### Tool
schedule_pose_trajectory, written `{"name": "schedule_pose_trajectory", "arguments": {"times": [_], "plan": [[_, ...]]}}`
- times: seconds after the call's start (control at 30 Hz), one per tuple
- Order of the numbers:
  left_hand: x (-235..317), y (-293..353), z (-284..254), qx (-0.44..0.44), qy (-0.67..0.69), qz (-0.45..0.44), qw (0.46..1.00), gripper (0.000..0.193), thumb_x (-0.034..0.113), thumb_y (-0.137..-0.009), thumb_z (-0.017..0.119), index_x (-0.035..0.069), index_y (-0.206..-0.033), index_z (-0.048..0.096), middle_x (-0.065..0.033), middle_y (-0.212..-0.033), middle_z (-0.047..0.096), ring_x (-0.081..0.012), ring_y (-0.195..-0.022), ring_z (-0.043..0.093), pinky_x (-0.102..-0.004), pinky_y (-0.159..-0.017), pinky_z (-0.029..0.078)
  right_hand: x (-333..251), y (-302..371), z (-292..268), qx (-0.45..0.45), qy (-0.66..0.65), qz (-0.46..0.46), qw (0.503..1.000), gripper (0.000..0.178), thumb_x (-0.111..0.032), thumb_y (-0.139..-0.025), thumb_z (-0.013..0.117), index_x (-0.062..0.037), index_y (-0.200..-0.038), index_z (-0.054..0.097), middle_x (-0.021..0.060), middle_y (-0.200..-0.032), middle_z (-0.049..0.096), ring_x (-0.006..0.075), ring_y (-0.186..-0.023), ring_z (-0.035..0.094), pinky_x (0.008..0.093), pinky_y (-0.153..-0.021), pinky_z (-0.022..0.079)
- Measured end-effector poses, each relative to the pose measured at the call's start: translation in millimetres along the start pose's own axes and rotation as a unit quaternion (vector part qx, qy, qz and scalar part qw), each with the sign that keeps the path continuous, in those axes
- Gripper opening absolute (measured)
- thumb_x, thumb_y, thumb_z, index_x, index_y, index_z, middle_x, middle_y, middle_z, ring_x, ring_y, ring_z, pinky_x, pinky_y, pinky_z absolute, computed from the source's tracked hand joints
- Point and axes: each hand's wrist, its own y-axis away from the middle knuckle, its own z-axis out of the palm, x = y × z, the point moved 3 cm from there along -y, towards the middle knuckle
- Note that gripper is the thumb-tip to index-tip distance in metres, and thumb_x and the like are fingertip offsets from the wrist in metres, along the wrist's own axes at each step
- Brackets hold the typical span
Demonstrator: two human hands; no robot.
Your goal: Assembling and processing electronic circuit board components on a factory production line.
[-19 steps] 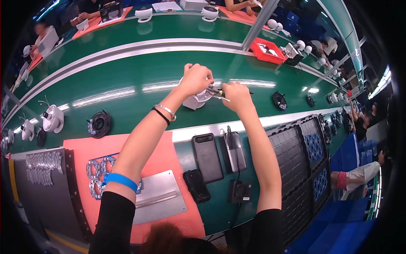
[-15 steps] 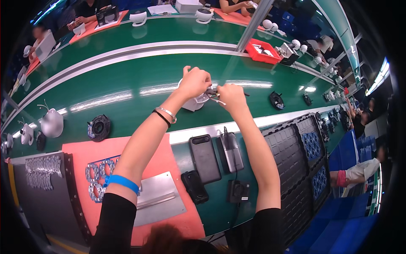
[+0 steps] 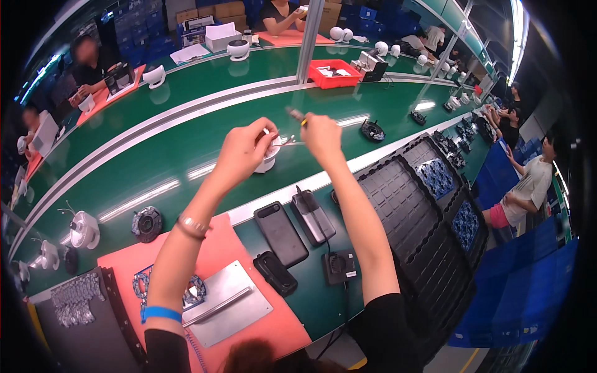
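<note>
A white rounded housing (image 3: 266, 164) stands on the green work surface, partly hidden behind my left hand (image 3: 244, 149). My left fingers are closed in a pinch at its upper rim, by the thin wires (image 3: 287, 142) that stick out to the right. Just right of the housing, my right hand (image 3: 322, 140) is wrapped round a small plier-like tool (image 3: 296, 114). The tool's greyish tip points up and left, with a bit of yellow by my fingers; motion blurs its exact kind.
White housings with wires (image 3: 83, 230) and a black round part (image 3: 147, 224) sit at left. A pink mat (image 3: 239, 236) bears circuit boards and a metal plate (image 3: 230, 304). Black trays (image 3: 398, 186) lie at right, a red bin (image 3: 336, 82) beyond. Co-workers sit across.
My right hand has drawn the tool up, off the wires and away from the housing. My left hand has shifted to a pinch at the housing's rim. The view has turned to the right.
</note>
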Motion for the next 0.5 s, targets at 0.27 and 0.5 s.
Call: {"name": "schedule_pose_trajectory", "arguments": {"times": [0.27,0.5], "plan": [[187.3,146.8,-79.0,-0.193,-0.073,0.08,0.975,0.015,0.006,-0.081,0.07,0.008,-0.095,0.067,-0.0091,-0.075,0.064,-0.0295,-0.065,0.063,-0.0383,-0.055,0.05,-97.8,22.2,-111.3,0.146,-0.313,-0.013,0.938,0.021,-0.025,-0.086,0.067,-0.0049,-0.092,0.069,0.0197,-0.07,0.065,0.0393,-0.069,0.066,0.0441,-0.062,0.049],[233.7,344.2,-128.6,-0.26,0.188,-0.008,0.947,0.005,0.007,-0.085,0.076,0.003,-0.085,0.073,-0.0081,-0.081,0.071,-0.021,-0.067,0.069,-0.0304,-0.061,0.056,-254.4,106.3,-179.1,0.116,-0.605,-0.134,0.777,0.014,-0.014,-0.087,0.069,-0.0007,-0.085,0.064,0.0106,-0.059,0.054,0.0185,-0.05,0.053,0.0324,-0.051,0.042]]}}
